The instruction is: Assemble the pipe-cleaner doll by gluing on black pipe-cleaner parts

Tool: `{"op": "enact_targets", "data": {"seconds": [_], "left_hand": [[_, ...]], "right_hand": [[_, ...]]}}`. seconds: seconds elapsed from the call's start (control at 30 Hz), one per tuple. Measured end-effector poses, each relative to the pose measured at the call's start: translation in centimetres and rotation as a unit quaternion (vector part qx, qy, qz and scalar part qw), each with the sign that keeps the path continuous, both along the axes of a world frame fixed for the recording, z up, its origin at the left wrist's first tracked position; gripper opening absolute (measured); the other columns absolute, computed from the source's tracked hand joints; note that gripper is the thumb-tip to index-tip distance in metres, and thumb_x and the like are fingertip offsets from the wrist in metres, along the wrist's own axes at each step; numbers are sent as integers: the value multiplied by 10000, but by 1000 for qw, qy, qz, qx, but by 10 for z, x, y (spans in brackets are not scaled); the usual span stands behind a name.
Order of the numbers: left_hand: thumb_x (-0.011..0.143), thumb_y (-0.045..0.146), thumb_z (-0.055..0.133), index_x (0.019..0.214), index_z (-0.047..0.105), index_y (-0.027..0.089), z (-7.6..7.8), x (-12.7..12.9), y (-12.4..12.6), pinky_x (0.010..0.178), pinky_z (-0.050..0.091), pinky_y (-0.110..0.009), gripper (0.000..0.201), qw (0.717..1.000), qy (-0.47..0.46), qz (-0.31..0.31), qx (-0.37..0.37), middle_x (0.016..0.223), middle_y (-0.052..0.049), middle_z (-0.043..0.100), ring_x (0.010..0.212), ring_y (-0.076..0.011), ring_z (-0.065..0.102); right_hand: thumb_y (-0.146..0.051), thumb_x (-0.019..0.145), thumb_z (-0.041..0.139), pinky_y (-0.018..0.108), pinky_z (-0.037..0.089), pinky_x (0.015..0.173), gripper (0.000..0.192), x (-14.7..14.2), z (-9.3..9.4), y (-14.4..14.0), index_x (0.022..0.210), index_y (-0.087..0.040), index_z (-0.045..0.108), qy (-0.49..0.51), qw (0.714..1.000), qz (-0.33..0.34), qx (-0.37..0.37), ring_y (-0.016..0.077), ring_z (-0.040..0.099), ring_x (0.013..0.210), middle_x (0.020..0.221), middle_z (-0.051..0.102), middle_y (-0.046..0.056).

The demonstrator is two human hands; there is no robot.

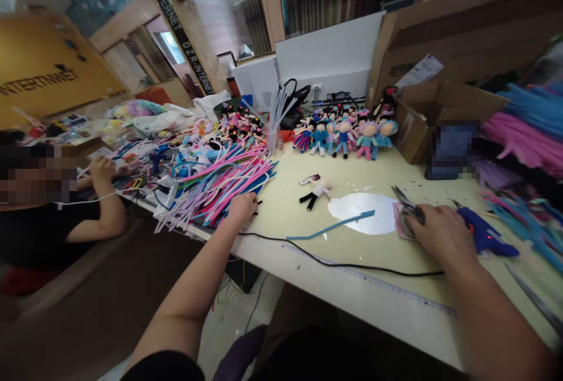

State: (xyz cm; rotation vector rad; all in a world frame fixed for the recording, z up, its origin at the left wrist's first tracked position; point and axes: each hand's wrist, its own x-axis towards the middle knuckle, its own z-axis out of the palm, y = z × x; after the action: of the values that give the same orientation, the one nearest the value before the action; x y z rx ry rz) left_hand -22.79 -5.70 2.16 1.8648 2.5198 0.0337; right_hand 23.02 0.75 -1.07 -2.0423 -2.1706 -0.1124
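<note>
Left hand (pixel 241 205): fingers curled onto the near end of a heap of pink and blue fuzzy pipe-cleaner stems (pixel 220 184), lying left on the pale yellow tabletop (pixel 352 258). Right hand (pixel 440 234): closed over steel scissors (pixel 407 205), blades pointing away-left.

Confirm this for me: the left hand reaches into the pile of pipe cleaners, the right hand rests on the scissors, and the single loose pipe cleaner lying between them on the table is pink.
Not quite. The loose pipe cleaner is blue, not pink, as the head view shows. The rest holds: the left hand reaches into the pile of pipe cleaners, and the right hand rests on the scissors on the table.
</note>
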Motion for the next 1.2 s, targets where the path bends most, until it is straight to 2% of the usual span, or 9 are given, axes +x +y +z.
{"op": "enact_targets", "data": {"seconds": [0.13,0.2,0.3,0.47,0.6,0.8,0.93,1.1,1.2], "left_hand": [[809,209,440,864,611,186,9,16,13,713,434,-277,181,999,-21,-20,15,900,-75,677,837,-194,618],[820,234,429,896,587,194,13,33,24,676,435,-249,180,993,-91,-63,30,837,-35,674,765,-157,614],[782,239,466,934,564,194,18,69,42,619,425,-237,186,957,-251,-134,67,731,9,642,661,-132,580],[742,247,505,970,561,210,18,129,60,583,383,-230,237,918,-338,-193,81,663,45,577,603,-114,518],[738,265,519,957,556,206,6,157,69,570,368,-229,230,891,-387,-220,85,677,43,563,598,-110,504],[736,239,552,975,539,197,-7,172,71,632,393,-236,243,858,-454,-217,105,703,35,578,648,-113,523],[743,244,558,979,539,196,-9,172,70,623,394,-236,241,849,-473,-210,106,704,35,568,647,-113,525],[751,250,563,985,526,205,-15,168,71,632,421,-244,241,841,-491,-201,102,711,32,567,664,-119,543],[748,254,573,967,518,206,-16,170,69,620,449,-249,231,827,-520,-191,94,721,31,567,639,-113,548]], "right_hand": [[-403,849,432,368,382,794,387,0,-6,3,1013,-124,644,18,999,12,26,291,543,879,920,596,168],[-375,840,443,374,383,789,358,-1,-6,1,974,-120,656,20,999,15,42,290,539,867,905,600,172],[-306,824,458,385,384,815,302,-4,2,-5,940,-120,665,46,997,18,64,283,531,880,908,609,170],[-332,835,460,359,393,863,418,6,30,11,1176,-120,575,207,968,-11,138,255,525,944,1012,596,136],[-223,837,437,417,386,868,614,22,52,47,1429,-130,303,218,965,-79,126,300,517,990,1053,562,164],[-173,826,429,432,403,821,737,14,57,97,1489,-159,107,233,962,-136,47,325,545,980,1097,535,198],[-171,818,419,424,411,822,771,8,50,122,1494,-175,48,258,952,-156,50,319,547,1009,1115,525,190],[-180,809,441,427,404,846,757,10,51,137,1490,-200,111,283,944,-165,35,315,536,1040,1153,498,184],[-187,799,459,432,392,884,720,1,54,127,1470,-154,199,337,929,-131,78,305,516,1058,1143,513,183]]}}
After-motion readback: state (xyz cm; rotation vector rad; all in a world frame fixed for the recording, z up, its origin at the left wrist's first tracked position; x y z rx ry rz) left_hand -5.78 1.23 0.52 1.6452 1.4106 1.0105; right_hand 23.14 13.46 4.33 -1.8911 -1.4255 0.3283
